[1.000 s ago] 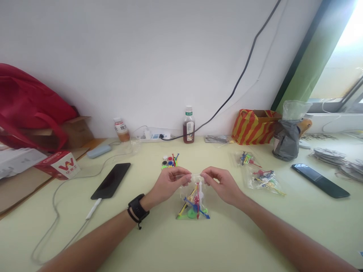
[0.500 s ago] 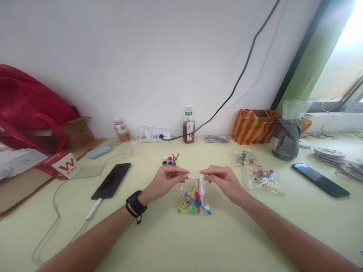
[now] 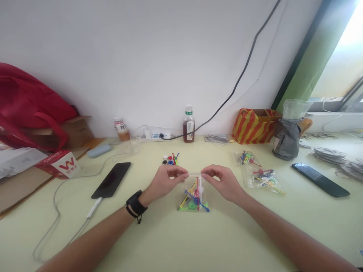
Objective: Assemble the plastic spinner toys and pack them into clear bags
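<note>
Between my two hands hangs a clear plastic bag (image 3: 194,196) holding several coloured plastic arrows and round discs. My left hand (image 3: 167,181), with a black band on the wrist, pinches the bag's top left corner. My right hand (image 3: 224,183) pinches the top right corner, so the top edge is stretched straight between the fingertips. Red, white, blue and yellow arrows and a green disc (image 3: 192,204) show through the film. Just beyond my left hand, loose discs (image 3: 167,160) and arrows (image 3: 176,158) lie on the table.
Two filled bags (image 3: 265,177) (image 3: 247,158) lie right of my hands, near a dark phone (image 3: 320,180). A black phone (image 3: 111,180) on a white cable lies at left. Behind stand a dark drink bottle (image 3: 188,126), a power strip (image 3: 154,136) and a striped bag (image 3: 253,126).
The bag's top edge has gone from slightly loose to drawn straight between my fingers. The bag has shifted slightly up and left; my fingertips have changed their pinch.
</note>
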`<state>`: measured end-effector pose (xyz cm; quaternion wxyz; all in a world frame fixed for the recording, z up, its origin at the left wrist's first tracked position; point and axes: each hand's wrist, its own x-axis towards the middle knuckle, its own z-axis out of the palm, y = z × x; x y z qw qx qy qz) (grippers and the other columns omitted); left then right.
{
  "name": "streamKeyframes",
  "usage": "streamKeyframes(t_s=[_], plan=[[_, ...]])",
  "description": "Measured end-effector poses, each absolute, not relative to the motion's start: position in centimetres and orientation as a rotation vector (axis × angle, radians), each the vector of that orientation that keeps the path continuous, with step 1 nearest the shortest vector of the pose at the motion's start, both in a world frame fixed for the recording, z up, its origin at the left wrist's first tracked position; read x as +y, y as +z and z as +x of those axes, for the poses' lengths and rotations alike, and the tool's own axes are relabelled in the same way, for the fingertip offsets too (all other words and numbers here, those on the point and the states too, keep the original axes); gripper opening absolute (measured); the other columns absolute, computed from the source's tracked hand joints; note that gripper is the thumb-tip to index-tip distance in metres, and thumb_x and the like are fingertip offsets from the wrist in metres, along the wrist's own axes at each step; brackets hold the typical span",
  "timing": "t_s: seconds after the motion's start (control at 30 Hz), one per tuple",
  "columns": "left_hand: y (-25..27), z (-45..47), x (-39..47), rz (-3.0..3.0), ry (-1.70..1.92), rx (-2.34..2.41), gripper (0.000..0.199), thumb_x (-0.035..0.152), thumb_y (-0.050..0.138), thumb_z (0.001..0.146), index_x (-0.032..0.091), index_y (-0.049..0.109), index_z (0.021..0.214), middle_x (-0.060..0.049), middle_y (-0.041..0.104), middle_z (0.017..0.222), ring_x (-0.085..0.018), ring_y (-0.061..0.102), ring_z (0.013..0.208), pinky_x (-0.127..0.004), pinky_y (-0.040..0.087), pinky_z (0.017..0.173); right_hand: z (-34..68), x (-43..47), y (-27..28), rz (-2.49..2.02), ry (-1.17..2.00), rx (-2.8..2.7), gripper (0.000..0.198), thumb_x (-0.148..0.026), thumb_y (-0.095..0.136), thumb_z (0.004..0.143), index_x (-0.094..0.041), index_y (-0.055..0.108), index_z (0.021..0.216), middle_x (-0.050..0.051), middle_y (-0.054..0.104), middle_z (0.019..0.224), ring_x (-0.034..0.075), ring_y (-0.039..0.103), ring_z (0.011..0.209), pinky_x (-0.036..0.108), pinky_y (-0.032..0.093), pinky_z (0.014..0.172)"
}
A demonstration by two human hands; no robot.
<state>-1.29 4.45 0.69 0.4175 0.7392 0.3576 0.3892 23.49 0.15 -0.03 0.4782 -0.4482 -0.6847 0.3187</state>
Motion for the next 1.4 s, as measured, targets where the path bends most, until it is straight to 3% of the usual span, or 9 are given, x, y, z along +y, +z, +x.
streamKeyframes(t_s=[0.1, 0.33, 0.57, 0.7, 0.83, 1.0, 1.4], plan=[[0.7, -1.5, 4.7, 1.825, 0.972, 0.884, 0.021, 0.036, 0.082, 0.085, 0.016, 0.080, 0.088, -0.005, 0.076, 0.077, -0.016, 0.069, 0.068, -0.026, 0.060, 0.065, 23.5, 0.3, -0.1, -1.042, 0.794, -1.636, 0.018, -0.038, 0.071, 0.091, -0.021, 0.077, 0.091, 0.005, 0.075, 0.087, 0.021, 0.067, 0.081, 0.035, 0.054, 0.075], [0.6, -1.8, 5.0, 1.629, 0.999, 0.775, 0.020, 0.031, 0.083, 0.084, 0.017, 0.084, 0.098, -0.009, 0.080, 0.091, -0.018, 0.073, 0.083, -0.027, 0.060, 0.080, 24.0, 0.4, -0.3, -0.881, 0.905, -1.541, 0.019, -0.038, 0.071, 0.091, -0.026, 0.084, 0.097, 0.006, 0.071, 0.092, 0.020, 0.066, 0.084, 0.034, 0.051, 0.074], [0.5, -1.6, 4.5, 1.610, 0.995, 0.786, 0.021, 0.030, 0.088, 0.079, 0.016, 0.081, 0.092, -0.008, 0.080, 0.092, -0.019, 0.073, 0.085, -0.029, 0.060, 0.080, 24.0, 0.1, 0.6, -0.923, 1.004, -1.594, 0.028, -0.041, 0.072, 0.091, -0.023, 0.078, 0.112, 0.005, 0.071, 0.091, 0.020, 0.064, 0.084, 0.034, 0.052, 0.077], [0.6, -1.4, 4.4, 1.718, 0.978, 0.831, 0.029, 0.034, 0.082, 0.085, 0.017, 0.080, 0.108, -0.009, 0.078, 0.103, -0.021, 0.072, 0.096, -0.030, 0.059, 0.085, 23.9, 0.1, 0.8, -1.014, 1.014, -1.678, 0.025, -0.043, 0.069, 0.093, -0.019, 0.077, 0.093, 0.006, 0.075, 0.089, 0.020, 0.066, 0.082, 0.034, 0.052, 0.075], [1.1, -1.1, 4.0, 1.861, 0.911, 0.839, 0.030, 0.038, 0.074, 0.092, 0.020, 0.077, 0.116, -0.009, 0.076, 0.107, -0.020, 0.070, 0.095, -0.030, 0.056, 0.082, 23.8, -0.2, 1.1, -1.039, 0.873, -1.766, 0.020, -0.038, 0.067, 0.094, -0.020, 0.075, 0.090, 0.005, 0.076, 0.087, 0.020, 0.066, 0.080, 0.032, 0.051, 0.071], [1.6, -0.3, 2.8, 1.988, 0.880, 0.810, 0.022, 0.036, 0.070, 0.095, 0.018, 0.081, 0.092, -0.007, 0.076, 0.088, -0.017, 0.066, 0.082, -0.027, 0.050, 0.074, 23.4, -0.9, 0.9, -1.004, 0.632, -1.872, 0.013, -0.030, 0.064, 0.096, -0.020, 0.071, 0.091, 0.002, 0.068, 0.078, 0.016, 0.060, 0.072, 0.029, 0.049, 0.066], [1.2, -0.9, 3.2, 1.853, 0.716, 0.813, 0.024, 0.039, 0.074, 0.092, 0.016, 0.081, 0.088, -0.006, 0.076, 0.077, -0.014, 0.062, 0.067, -0.025, 0.050, 0.065, 24.0, -1.0, 1.4, -1.023, 0.750, -2.122, 0.026, -0.036, 0.056, 0.103, -0.019, 0.066, 0.085, -0.001, 0.060, 0.072, 0.013, 0.048, 0.063, 0.024, 0.037, 0.057]])
